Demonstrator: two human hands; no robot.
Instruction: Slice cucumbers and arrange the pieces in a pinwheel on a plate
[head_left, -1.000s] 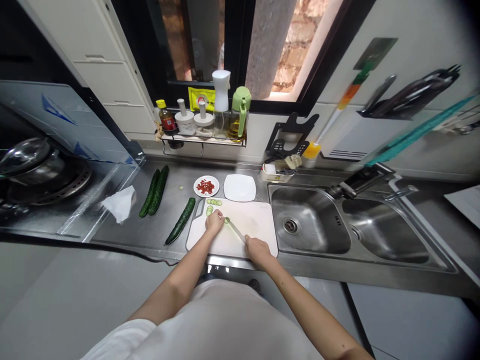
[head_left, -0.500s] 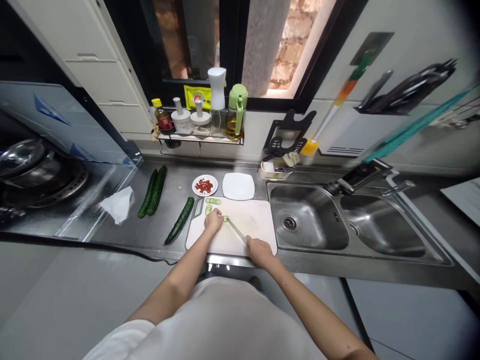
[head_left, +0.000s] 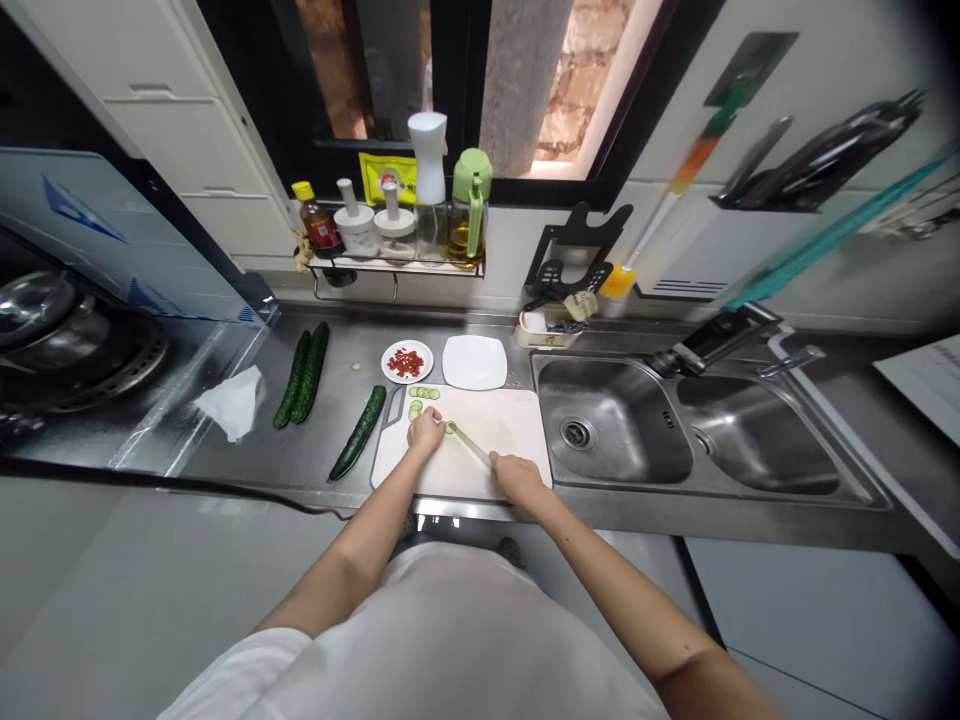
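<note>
My right hand (head_left: pixel 519 482) is wrapped round the handle of a kitchen knife (head_left: pixel 472 448), whose blade points left and away across the white cutting board (head_left: pixel 517 430). At the blade's tip lies a pale green cucumber slice (head_left: pixel 450 427). My left hand (head_left: pixel 426 432) rests low over the board's left part, fingers bent together; whatever is under them is hidden. Just beyond it lie more cucumber slices (head_left: pixel 424 393), in a short row along the board's far left and a small group beside the fingers. A whole dark green cucumber (head_left: pixel 358 435) lies left of the board.
Behind the board stand a plate of chopped red pieces (head_left: pixel 406 362) and a white square plate (head_left: pixel 474 362). Two cucumbers (head_left: pixel 301 375) and a crumpled white tissue (head_left: pixel 231 402) lie to the left. A double sink (head_left: pixel 615 440) is at the right; a bottle shelf (head_left: pixel 397 264) hangs behind.
The camera view has shifted slightly. Both hands stay almost in place over the board, with the knife tip still at the cucumber slice.
</note>
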